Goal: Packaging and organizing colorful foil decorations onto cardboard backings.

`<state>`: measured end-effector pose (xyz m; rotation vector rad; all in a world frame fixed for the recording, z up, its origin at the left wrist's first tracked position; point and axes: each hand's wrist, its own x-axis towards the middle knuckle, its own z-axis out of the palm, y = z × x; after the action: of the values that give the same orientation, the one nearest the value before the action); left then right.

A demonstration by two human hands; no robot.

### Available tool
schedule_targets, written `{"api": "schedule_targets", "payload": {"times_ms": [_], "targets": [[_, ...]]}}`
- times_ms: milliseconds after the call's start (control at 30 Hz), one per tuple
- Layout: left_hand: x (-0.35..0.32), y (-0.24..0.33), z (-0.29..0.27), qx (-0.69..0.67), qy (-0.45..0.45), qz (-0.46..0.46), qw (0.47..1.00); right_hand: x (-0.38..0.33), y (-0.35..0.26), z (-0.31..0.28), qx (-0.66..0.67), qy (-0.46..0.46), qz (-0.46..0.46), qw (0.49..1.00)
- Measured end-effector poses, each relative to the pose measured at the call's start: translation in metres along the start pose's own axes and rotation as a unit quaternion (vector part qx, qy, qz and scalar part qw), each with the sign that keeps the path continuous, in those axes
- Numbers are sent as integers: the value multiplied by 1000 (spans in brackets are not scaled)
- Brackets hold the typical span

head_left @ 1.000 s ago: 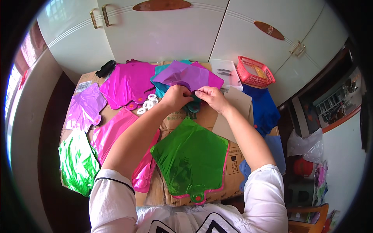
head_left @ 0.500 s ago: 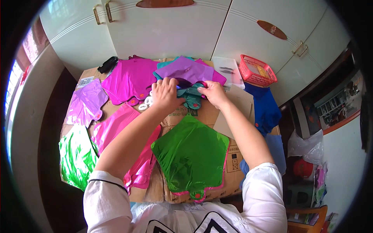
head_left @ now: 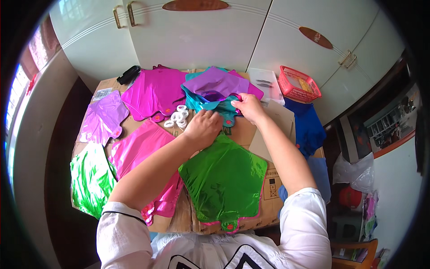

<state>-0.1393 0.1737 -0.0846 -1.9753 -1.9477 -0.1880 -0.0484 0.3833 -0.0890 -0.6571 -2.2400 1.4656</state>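
Note:
Flat star-shaped foil balloons cover a cardboard-topped table (head_left: 244, 130). My left hand (head_left: 204, 129) and my right hand (head_left: 247, 106) both grip the near edge of a teal foil balloon (head_left: 210, 106) in the far stack, under a purple balloon (head_left: 215, 84). A green foil balloon (head_left: 226, 179) lies flat just in front of my hands, on top of a pink one. A few small white rings (head_left: 178, 115) sit left of my left hand.
Magenta (head_left: 154, 92), lilac (head_left: 103, 119), pink (head_left: 143, 148) and green (head_left: 89, 179) balloon stacks lie to the left. Blue balloons (head_left: 307, 125) hang off the right edge. A red basket (head_left: 298, 84) stands at the far right. White cabinet doors (head_left: 201, 36) rise behind.
My left hand has drawn back toward me and to the right along the teal balloon. My right hand has stayed on its edge, shifted only slightly.

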Motion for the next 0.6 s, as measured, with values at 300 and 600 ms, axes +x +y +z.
{"api": "schedule_targets", "payload": {"times_ms": [300, 600], "targets": [[-4, 11, -15, 38, 11, -75, 996, 3, 2, 0, 7, 6, -2, 1000], [29, 1, 13, -170, 16, -147, 974, 2, -1, -1, -3, 5, 6, 1000]]}}
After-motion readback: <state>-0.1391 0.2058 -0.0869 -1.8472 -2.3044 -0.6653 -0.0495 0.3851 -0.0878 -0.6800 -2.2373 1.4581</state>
